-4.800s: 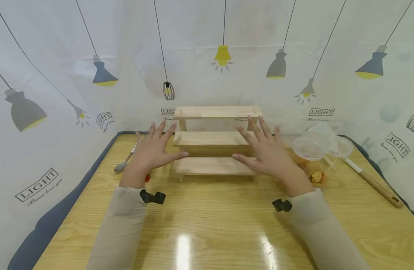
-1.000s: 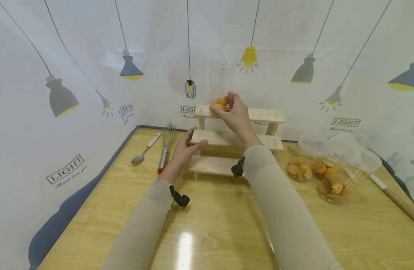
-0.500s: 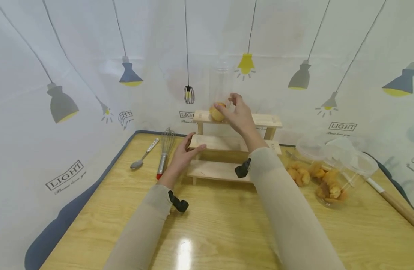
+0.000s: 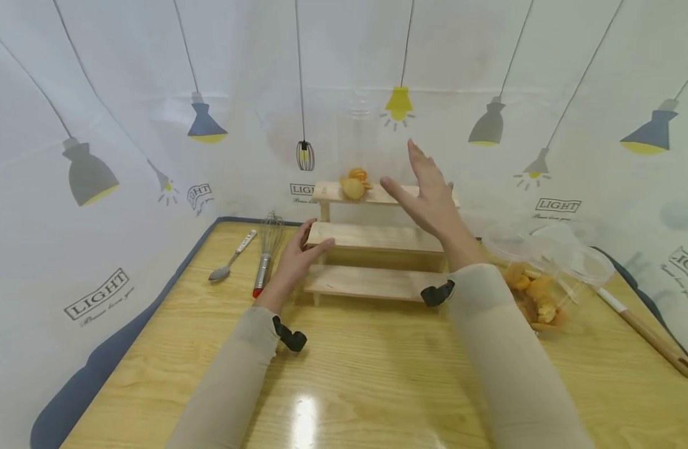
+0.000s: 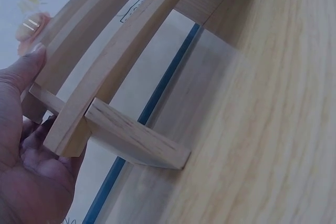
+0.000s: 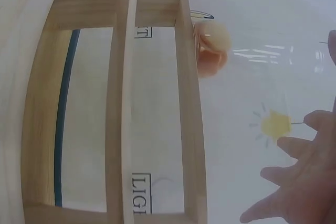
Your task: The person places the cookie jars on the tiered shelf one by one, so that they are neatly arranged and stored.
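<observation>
A three-tier wooden stand [image 4: 377, 236] stands on the table. My left hand [image 4: 293, 262] grips the left end of its middle shelf. In the left wrist view the thumb lies on that shelf's end and the other fingers curl beneath. A tall clear jar [image 4: 357, 134] is upright on the left part of the top shelf, with orange-yellow pieces [image 4: 355, 186] at its bottom. To the right of the jar my right hand [image 4: 430, 196] is raised, fingers straight and thumb apart, holding nothing. The right wrist view shows a gap between its spread fingers and the jar [image 6: 214, 45].
At left, a spoon [image 4: 231, 257] and a whisk [image 4: 265, 262] with a red-tipped handle lie on the table. Clear jars [image 4: 582, 265] with more orange-yellow pieces stand at right, partly behind my right sleeve. Beyond them lies a spatula [image 4: 647, 330] with a wooden handle.
Since the first frame, the jar has come onto the top shelf and my left hand has taken hold of the stand. My right hand has let go of the jar and moved right.
</observation>
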`<state>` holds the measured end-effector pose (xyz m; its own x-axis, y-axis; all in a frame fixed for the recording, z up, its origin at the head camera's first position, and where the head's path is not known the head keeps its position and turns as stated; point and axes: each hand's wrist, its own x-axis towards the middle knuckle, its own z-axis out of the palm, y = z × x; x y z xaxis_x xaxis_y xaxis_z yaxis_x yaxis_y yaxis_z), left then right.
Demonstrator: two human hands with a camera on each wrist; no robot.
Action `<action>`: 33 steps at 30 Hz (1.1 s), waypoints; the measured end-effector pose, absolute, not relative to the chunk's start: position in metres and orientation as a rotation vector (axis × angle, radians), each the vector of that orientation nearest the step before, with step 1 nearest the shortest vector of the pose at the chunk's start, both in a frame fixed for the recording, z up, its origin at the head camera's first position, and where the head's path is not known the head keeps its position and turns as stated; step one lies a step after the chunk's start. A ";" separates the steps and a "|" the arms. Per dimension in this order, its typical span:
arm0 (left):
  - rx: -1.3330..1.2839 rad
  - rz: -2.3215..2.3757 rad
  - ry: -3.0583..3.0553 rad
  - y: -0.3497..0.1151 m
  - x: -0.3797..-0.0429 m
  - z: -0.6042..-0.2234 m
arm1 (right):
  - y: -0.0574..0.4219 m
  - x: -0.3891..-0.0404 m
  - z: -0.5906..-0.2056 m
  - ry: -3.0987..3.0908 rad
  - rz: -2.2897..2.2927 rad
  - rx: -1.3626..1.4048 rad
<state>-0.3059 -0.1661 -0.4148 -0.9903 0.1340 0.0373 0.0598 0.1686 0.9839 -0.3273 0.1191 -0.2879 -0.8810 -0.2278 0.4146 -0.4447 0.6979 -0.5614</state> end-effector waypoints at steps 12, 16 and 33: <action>0.231 2.019 2.385 -0.159 -0.316 -0.433 | 0.206 -0.270 -0.297 -2.442 0.812 0.508; 0.219 2.008 2.380 -0.158 -0.315 -0.428 | 0.260 -0.246 -0.309 -2.234 0.718 0.437; 0.226 2.044 2.368 -0.166 -0.319 -0.434 | 0.354 -0.206 -0.434 -1.942 1.639 0.118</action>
